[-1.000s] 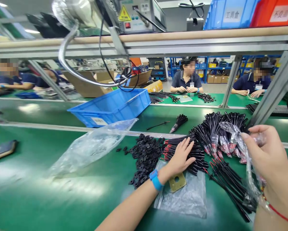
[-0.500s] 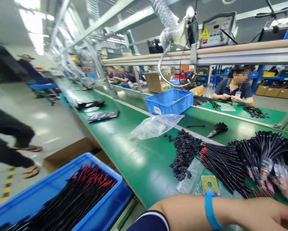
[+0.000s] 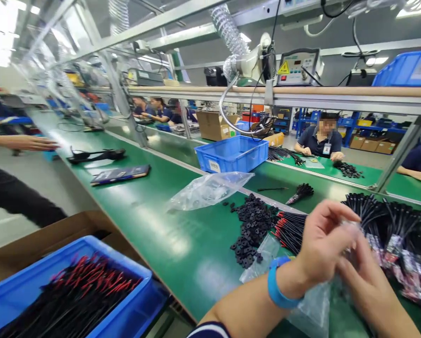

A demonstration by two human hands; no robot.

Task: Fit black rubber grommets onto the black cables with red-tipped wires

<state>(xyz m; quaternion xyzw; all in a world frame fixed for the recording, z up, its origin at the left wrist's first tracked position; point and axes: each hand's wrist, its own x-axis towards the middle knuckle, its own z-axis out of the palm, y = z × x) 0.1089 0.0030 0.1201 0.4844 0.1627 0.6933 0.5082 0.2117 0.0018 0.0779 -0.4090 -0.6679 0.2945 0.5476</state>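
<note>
My left hand [image 3: 321,241], with a blue band on the wrist, and my right hand [image 3: 367,281] meet over the green bench and both pinch a clear plastic bag [image 3: 310,307] that hangs down between them. Their fingers are closed on the film. Just behind them lie bundles of black cables [image 3: 386,220] with red-tipped ends. A heap of small black flat parts [image 3: 250,227] lies to the left of my hands.
An empty clear bag [image 3: 208,190] and a blue bin [image 3: 231,152] lie further back on the green bench [image 3: 154,211]. A blue crate of black and red cables [image 3: 69,295] stands at lower left beside cardboard. Other people sit across; someone's arm reaches in at left.
My left hand left the cable bundle and came up to join the right hand on the bag. The view swung left, showing the aisle and the blue crate.
</note>
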